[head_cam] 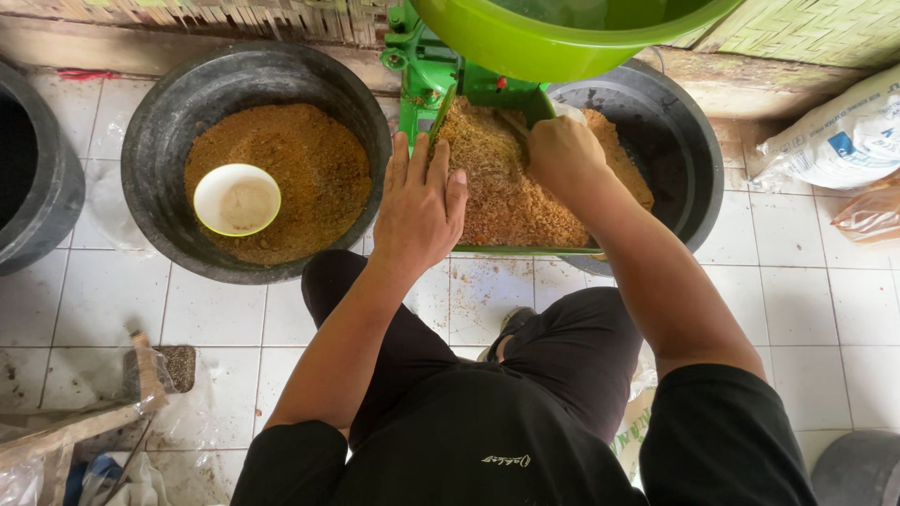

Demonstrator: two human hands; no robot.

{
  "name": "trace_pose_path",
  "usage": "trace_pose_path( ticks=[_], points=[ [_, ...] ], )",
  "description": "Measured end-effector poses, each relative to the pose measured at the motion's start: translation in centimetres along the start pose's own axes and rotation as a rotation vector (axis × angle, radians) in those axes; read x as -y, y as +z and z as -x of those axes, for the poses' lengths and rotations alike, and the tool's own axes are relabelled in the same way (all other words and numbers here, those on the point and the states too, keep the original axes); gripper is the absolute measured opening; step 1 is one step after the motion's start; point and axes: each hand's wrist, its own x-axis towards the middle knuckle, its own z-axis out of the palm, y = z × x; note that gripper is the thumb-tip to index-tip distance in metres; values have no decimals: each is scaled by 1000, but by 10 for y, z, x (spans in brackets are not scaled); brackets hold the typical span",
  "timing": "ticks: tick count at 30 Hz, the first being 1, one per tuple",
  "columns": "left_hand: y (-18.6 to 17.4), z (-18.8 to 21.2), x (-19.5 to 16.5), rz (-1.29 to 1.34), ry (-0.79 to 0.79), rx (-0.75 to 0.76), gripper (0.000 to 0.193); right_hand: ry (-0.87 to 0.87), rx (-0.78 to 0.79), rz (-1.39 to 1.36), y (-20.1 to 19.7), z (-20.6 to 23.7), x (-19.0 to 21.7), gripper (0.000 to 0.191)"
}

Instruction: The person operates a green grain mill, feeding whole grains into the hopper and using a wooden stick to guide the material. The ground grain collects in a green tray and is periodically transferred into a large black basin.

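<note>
A green metal machine (420, 70) with a green tray (525, 249) stands before me, its tray heaped with brown crumbly meal (511, 183). My left hand (419, 204) lies flat, fingers apart, on the tray's left edge against the meal. My right hand (562, 155) is closed into a fist down in the meal at the tray's upper right; whether it holds anything is hidden. A green plastic basin (553, 42) sits on top of the machine.
A black tub (155, 122) at left holds brown meal with a white bowl (236, 199) in it. Another black tub (689, 159) sits behind the tray. White sacks (839, 136) lie at right. White tiled floor (797, 300); plastic and wooden scraps (84, 426) lie lower left.
</note>
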Motion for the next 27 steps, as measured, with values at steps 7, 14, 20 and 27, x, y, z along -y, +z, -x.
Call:
trace_pose_path(
  ticks=[7,14,20,27],
  points=[
    [-1,2,-2,-23,8,-30,57,-31,-73,-1,9,7,5,26],
    [-1,5,0,-23,18,-78,55,-90,-78,90,-6,29,3,23],
    [2,9,1,-21,7,-76,54,-79,-69,62,10,14,0,18],
    [3,8,3,-38,-3,-89,54,-140,-77,115,5,27,-6,15]
  ],
)
